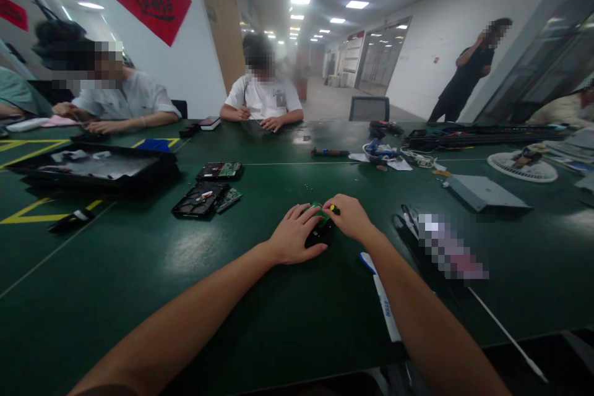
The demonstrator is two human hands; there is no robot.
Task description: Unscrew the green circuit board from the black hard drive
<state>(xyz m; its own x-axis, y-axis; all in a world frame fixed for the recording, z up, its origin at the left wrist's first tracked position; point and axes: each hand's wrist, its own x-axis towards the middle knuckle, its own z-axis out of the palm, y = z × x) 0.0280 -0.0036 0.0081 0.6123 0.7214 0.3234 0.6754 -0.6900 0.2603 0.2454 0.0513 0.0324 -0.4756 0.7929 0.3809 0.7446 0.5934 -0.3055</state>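
The work looks partway along. The drive (320,234) at hand sits on the table (208,309) between the two hands, directly in front of the person, partly hidden by the fingers. Its green board (317,206) is on it, so those two parts have not been separated.

The left hand (297,235) is spread and unclenched over the drive, fingertips on the board side and thumb along the near side, seemingly steadying it. The right hand (350,216) is closed on a small yellow-and-black tool (335,210) held over the board's right end; it is probably a screwdriver, though its tip is too small and blurred to make out.

A few tiny bits (309,187) lie on the table just beyond the hands. They look like screws, which would suggest that some fasteners are already out; how many remain in the board cannot be told.

To the left, a black case (197,201) lies with a loose board (229,200) beside its right edge, a pair that seems to be already apart. Just behind it, another unit (220,170) shows green circuitry on its upper face, so that board appears to be in place. Farther left is a large black tray (93,174), and a blue-and-white strip (386,309) lies beside the right forearm, untouched by either hand.
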